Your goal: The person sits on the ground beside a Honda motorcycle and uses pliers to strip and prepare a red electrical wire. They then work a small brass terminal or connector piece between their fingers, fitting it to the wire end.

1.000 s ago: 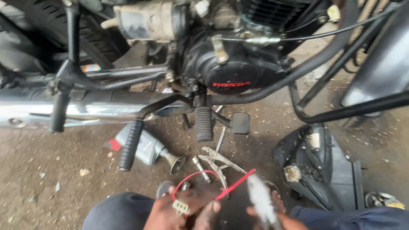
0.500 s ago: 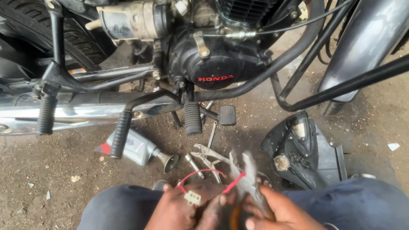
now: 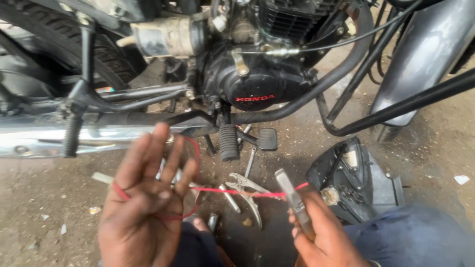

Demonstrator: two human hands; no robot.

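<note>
Closest to me, my left hand (image 3: pixel 143 207) is raised with its fingers (image 3: pixel 156 148) spread wide and pointing up, and the red wire (image 3: pixel 232 191) loops across the palm and around behind those fingers. From there the wire runs taut to my right hand (image 3: pixel 321 227), just above the ground. My right hand has its fingers closed around a flat grey metal tool (image 3: pixel 292 198), whose tip sticks up where the wire meets it; whether the tool bites the wire I cannot tell. Beneath the stretched wire, pliers (image 3: pixel 247 190) and a few spanners (image 3: pixel 250 160) lie on the dirt floor (image 3: pixel 44 198). A black plastic cover (image 3: pixel 366 180) rests on the ground just beside my right hand. Further off stands the motorcycle: its rubber footpeg (image 3: pixel 228 142), brake pedal (image 3: pixel 267 139), chrome exhaust (image 3: pixel 39 141) on the left, and the black engine (image 3: pixel 257 84) above.
</note>
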